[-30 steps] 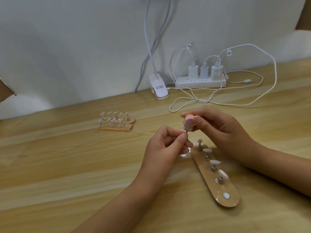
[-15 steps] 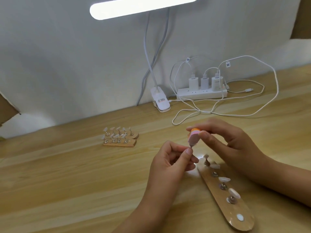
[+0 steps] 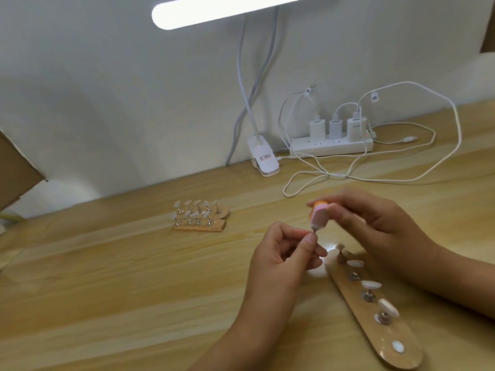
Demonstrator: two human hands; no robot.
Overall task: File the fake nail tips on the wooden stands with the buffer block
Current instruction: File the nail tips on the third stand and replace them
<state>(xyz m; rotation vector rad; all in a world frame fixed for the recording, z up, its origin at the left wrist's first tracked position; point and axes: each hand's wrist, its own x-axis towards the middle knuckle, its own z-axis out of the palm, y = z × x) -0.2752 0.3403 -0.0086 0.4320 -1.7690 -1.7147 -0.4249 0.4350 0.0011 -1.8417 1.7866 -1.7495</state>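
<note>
My right hand (image 3: 375,226) pinches a small orange, pink and white buffer block (image 3: 318,215) and holds it upright. My left hand (image 3: 284,253) pinches a small metal nail peg (image 3: 314,231) whose tip touches the bottom of the block; the nail tip on it is hidden by the block. Just below my hands lies a long wooden stand (image 3: 396,344) with several white nail tips (image 3: 371,284) on metal pegs. Two shorter wooden stands (image 3: 199,226) with more nail tips sit side by side further back on the left.
A white power strip (image 3: 332,147) with three chargers and looping white cables (image 3: 428,170) lies against the wall. A clip lamp base (image 3: 263,159) stands left of it, its lit bar (image 3: 227,9) overhead. A cardboard flap (image 3: 16,167) juts in at the far left.
The view has tilted up, so the lamp bar came into sight and everything slid lower in frame. Both hands keep the same hold, block against the peg.
</note>
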